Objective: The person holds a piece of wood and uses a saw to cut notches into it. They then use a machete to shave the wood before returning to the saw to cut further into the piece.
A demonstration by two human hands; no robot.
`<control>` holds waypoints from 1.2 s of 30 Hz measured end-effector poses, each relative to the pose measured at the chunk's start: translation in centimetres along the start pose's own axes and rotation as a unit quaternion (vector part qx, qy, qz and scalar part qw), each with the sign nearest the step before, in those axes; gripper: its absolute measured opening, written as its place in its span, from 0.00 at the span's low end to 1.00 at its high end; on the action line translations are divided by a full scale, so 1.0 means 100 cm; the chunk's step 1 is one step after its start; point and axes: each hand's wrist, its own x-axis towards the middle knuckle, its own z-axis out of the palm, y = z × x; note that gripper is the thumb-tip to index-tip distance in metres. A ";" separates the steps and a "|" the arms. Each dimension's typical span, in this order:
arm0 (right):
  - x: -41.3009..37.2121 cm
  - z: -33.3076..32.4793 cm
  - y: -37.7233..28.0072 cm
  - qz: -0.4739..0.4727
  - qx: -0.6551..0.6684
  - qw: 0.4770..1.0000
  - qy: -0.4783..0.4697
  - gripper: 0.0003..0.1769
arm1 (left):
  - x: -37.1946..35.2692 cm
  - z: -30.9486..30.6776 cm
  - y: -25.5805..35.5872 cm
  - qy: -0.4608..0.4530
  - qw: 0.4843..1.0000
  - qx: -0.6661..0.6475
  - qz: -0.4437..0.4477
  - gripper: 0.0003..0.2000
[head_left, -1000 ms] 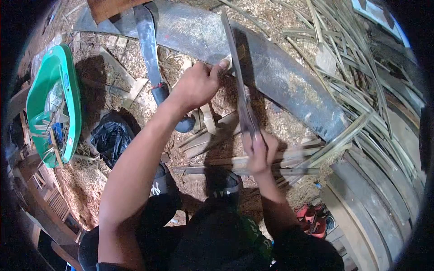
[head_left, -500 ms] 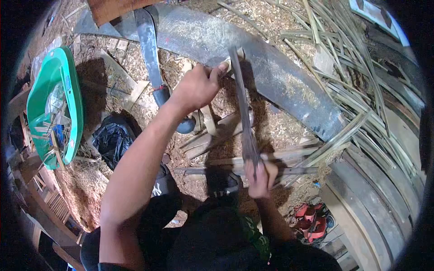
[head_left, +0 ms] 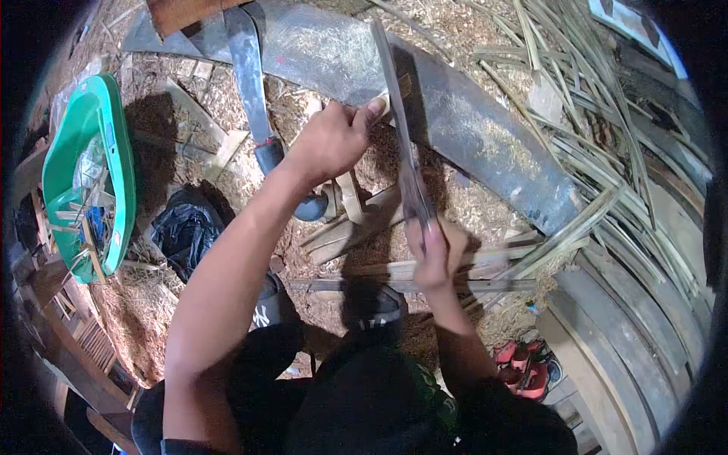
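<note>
My left hand (head_left: 337, 140) is closed, gripping a small pale wood piece (head_left: 386, 98) between thumb and fingers, mostly hidden by the hand. It hovers at the near edge of a wide grey plank (head_left: 470, 129). My right hand (head_left: 434, 254) wraps round the lower end of a long, narrow dark tool (head_left: 400, 114). The tool points away from me, its far end over the plank and its side passing right by the wood piece. Whether it is a saw, a file or a blade, I cannot tell. To the left of my left hand lies a machete (head_left: 246, 76) with a dark handle.
A green plastic tub (head_left: 125, 167) with scraps stands at left, beside a black plastic bag (head_left: 188, 231). Split strips (head_left: 576, 98) pile up at right, above stacked boards (head_left: 614, 326). Red sandals (head_left: 531, 375) lie near my right arm. Wood shavings cover the ground.
My right hand has moved forward, pushing the dark tool farther out over the plank, past the wood piece. My left hand has stayed nearly in place.
</note>
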 end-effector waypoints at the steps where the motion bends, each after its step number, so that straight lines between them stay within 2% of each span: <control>1: 0.000 0.003 0.002 0.026 -0.012 0.999 0.016 0.26 | 0.000 0.002 -0.001 0.010 1.000 0.004 0.003 0.41; 2: -0.001 0.007 0.002 0.052 -0.023 0.998 0.035 0.26 | -0.001 0.001 -0.003 0.019 1.000 0.011 0.006 0.41; 4: -0.043 -0.001 -0.014 0.042 -0.051 0.996 0.060 0.27 | 0.000 0.001 -0.004 0.010 1.000 -0.001 0.016 0.41; 5: -0.074 -0.002 -0.020 0.130 -0.025 0.986 0.104 0.27 | -0.002 0.002 -0.003 0.017 1.000 0.012 0.015 0.41; 8: -0.054 -0.001 -0.004 0.077 -0.017 0.992 0.102 0.26 | 0.000 0.006 -0.007 0.022 1.000 0.019 0.011 0.40; 9: -0.017 0.000 -0.017 0.055 -0.044 0.997 0.036 0.24 | -0.001 0.004 -0.004 0.007 1.000 0.011 0.009 0.40; 10: 0.005 0.003 0.001 -0.001 -0.029 1.000 0.003 0.23 | -0.001 0.000 -0.003 -0.001 1.000 0.003 0.007 0.39; 13: -0.019 0.003 -0.011 0.009 -0.070 0.997 0.019 0.23 | -0.004 -0.001 0.000 0.011 1.000 0.004 0.016 0.38; 15: -0.072 -0.004 -0.022 0.122 0.103 0.985 0.069 0.24 | -0.002 -0.002 0.002 0.012 1.000 0.012 0.007 0.38; 16: -0.066 -0.003 -0.015 0.119 0.104 0.985 0.066 0.24 | 0.000 -0.004 0.000 0.017 1.000 0.013 0.007 0.38; 18: -0.051 0.002 -0.007 0.124 0.088 0.979 0.135 0.24 | -0.006 0.003 -0.004 0.059 0.997 0.014 0.036 0.37; 19: -0.017 -0.005 -0.009 0.065 0.038 0.997 0.017 0.23 | -0.002 -0.001 -0.001 -0.004 1.000 0.004 0.012 0.36; 20: 0.014 0.008 -0.014 -0.007 -0.033 0.999 0.014 0.23 | 0.000 0.000 0.000 0.001 1.000 0.002 0.013 0.36; 22: 0.001 0.015 0.009 0.088 0.060 0.993 0.055 0.23 | 0.002 0.000 -0.003 0.010 1.000 0.004 -0.002 0.37; 25: -0.070 -0.009 0.003 0.055 0.076 0.994 0.047 0.23 | 0.011 0.009 -0.016 0.035 0.999 0.016 0.011 0.37; 26: -0.064 -0.004 0.002 0.050 0.079 0.995 0.044 0.23 | 0.013 0.008 -0.018 0.048 0.998 0.026 0.013 0.37; 28: -0.054 0.006 -0.018 0.156 0.016 0.979 0.128 0.23 | 0.009 0.008 -0.020 0.040 0.999 0.015 0.017 0.37; 29: -0.013 -0.001 -0.027 0.059 0.035 0.998 0.012 0.22 | 0.005 0.007 -0.017 0.033 0.999 0.004 0.026 0.37; 30: 0.011 0.006 -0.017 0.025 0.028 0.999 0.006 0.21 | 0.006 0.003 -0.011 0.039 0.998 -0.008 0.038 0.38; 32: 0.008 0.017 -0.008 0.046 0.025 0.998 0.042 0.20 | 0.006 0.000 -0.007 0.040 0.999 0.003 0.036 0.38; 34: -0.049 -0.001 -0.008 0.062 0.039 0.996 0.044 0.20 | 0.008 0.002 -0.011 0.039 0.999 0.011 0.033 0.38; 35: -0.068 -0.006 -0.008 0.082 0.051 0.994 0.048 0.20 | 0.002 -0.007 0.002 -0.001 1.000 0.000 0.000 0.33; 36: -0.058 -0.003 -0.010 0.078 0.053 0.995 0.045 0.20 | 0.006 -0.009 0.001 0.004 1.000 0.001 0.001 0.33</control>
